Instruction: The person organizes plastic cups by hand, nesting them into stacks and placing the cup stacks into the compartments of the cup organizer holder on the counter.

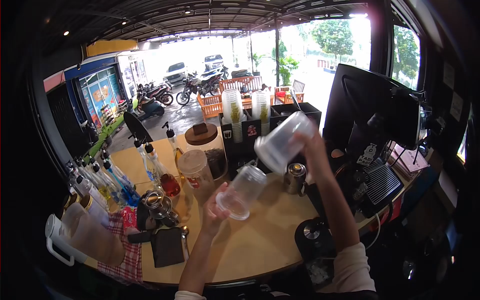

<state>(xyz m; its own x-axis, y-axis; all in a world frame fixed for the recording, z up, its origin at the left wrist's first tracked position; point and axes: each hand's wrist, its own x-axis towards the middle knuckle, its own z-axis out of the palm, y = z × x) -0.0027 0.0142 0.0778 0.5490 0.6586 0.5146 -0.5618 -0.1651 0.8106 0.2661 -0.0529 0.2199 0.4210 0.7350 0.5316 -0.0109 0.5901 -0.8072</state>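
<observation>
My left hand (pixel 217 210), low over the middle of the counter, is wrapped around a clear plastic cup (pixel 246 187), which tilts to the right. Higher up and to the right, my right hand (pixel 309 142) grips a larger-looking, cloudy plastic cup (pixel 281 145), also tilted, its lower end toward the left. Whether that one is a single cup or several nested ones, I cannot tell. The two cups are close to each other, and no contents show in either. Left of my left hand stands a clear lidded tub (pixel 194 167).
Syrup bottles (pixel 157 167) with pumps line the counter's left side, near a white-handled pitcher (pixel 85 235). Behind are a wooden-lidded jar (pixel 201 135) and stacked cups (pixel 232 107). A metal pitcher (pixel 295 179) and a coffee machine (pixel 380 182) stand right.
</observation>
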